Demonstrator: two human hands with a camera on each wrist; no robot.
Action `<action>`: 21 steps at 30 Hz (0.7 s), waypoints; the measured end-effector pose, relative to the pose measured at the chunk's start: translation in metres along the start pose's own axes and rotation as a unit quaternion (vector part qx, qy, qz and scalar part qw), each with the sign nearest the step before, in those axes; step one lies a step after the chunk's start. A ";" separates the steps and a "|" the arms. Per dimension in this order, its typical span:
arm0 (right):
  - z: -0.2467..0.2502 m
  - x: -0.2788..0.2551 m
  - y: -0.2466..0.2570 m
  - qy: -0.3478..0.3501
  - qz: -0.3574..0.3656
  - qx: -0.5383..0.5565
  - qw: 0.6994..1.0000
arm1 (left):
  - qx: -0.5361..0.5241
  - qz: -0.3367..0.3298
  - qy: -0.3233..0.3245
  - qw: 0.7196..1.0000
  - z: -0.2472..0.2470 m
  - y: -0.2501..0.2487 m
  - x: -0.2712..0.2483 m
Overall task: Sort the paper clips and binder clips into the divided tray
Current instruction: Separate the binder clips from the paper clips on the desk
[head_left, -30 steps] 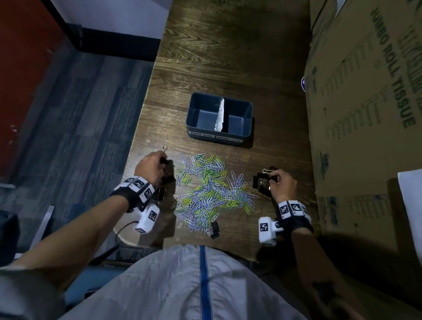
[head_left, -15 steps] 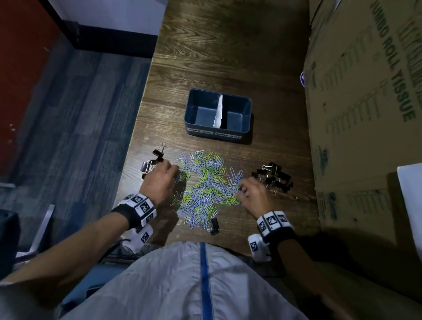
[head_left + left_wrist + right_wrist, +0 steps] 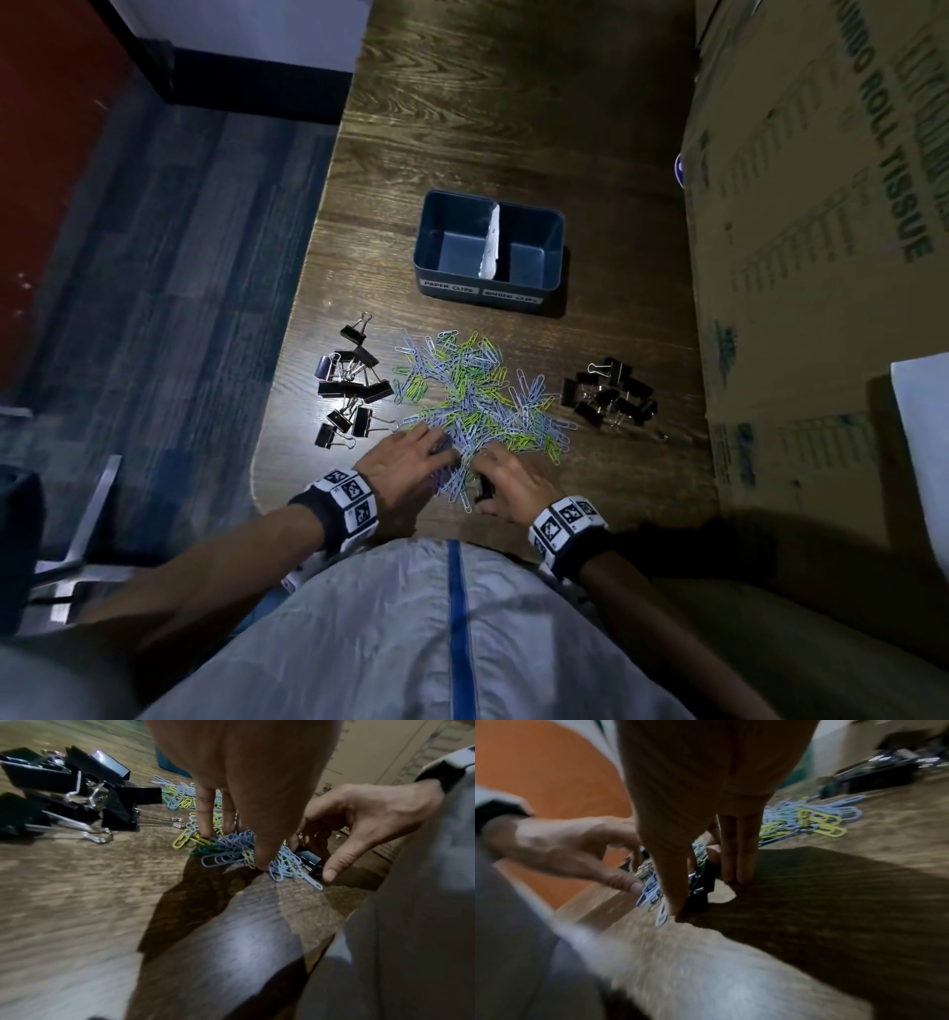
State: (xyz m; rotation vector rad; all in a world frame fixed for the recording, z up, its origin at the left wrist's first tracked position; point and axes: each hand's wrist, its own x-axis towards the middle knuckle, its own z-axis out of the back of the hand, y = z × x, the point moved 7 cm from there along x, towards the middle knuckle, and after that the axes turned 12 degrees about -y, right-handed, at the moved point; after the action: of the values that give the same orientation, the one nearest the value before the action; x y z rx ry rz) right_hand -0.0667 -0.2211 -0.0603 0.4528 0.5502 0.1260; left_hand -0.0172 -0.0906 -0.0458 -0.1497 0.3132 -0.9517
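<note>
The dark blue divided tray (image 3: 421, 267) stands at mid-table, and both halves look bare. In front of it lies a pile of blue, green and yellow paper clips (image 3: 477, 395), with black binder clips in a left group (image 3: 349, 380) and a right group (image 3: 608, 398). My left hand (image 3: 411, 460) rests straight fingers (image 3: 205, 821) on the near edge of the pile. My right hand (image 3: 506, 480) is beside it, and its thumb (image 3: 672, 898) and fingers pinch a lone black binder clip (image 3: 482, 491) that lies on the table.
A tall cardboard box (image 3: 821, 257) walls off the table's right side. The table's left edge (image 3: 308, 288) drops to a blue carpet floor. A white paper divider (image 3: 490, 246) leans inside the tray. The near table edge is right under my chest.
Both hands left the outer binder clip groups and drew in and back to the near edge of the paper clip pile. The right hand closed round the lone binder clip.
</note>
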 end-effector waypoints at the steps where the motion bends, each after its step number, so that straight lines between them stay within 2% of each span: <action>1: 0.002 0.002 -0.006 -0.022 -0.015 0.011 1.000 | 0.004 0.017 0.000 1.000 0.001 0.000 0.003; 3: 0.010 0.004 -0.015 -0.062 -0.049 0.022 0.997 | 0.019 0.037 -0.016 0.999 0.005 0.000 0.010; 5: 0.018 0.004 -0.025 -0.094 -0.084 0.038 0.991 | 0.028 0.020 -0.029 0.999 0.008 -0.006 0.016; 10: 0.017 0.001 -0.042 -0.148 -0.119 0.090 0.978 | 0.050 -0.105 -0.066 0.991 0.005 -0.035 0.021; 12: 0.019 -0.001 -0.045 -0.161 -0.138 0.102 0.972 | 0.048 -0.131 -0.070 0.988 0.002 -0.043 0.022; 14: 0.021 -0.002 -0.047 -0.176 -0.160 0.113 0.965 | 0.049 -0.127 -0.048 0.990 -0.003 -0.046 0.025; 17: 0.020 -0.006 -0.050 -0.194 -0.195 0.120 0.954 | 0.039 -0.085 -0.004 0.996 -0.008 -0.046 0.033; 21: 0.015 -0.011 -0.055 -0.211 -0.226 0.171 0.935 | 0.028 -0.054 0.012 0.998 -0.011 -0.045 0.041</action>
State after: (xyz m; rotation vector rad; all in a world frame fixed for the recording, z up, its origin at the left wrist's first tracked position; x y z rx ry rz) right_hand -0.0676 -0.2785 -0.0682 0.6585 0.2369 -0.5097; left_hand -0.0333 -0.1500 -0.0528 -0.1044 0.3031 -1.0682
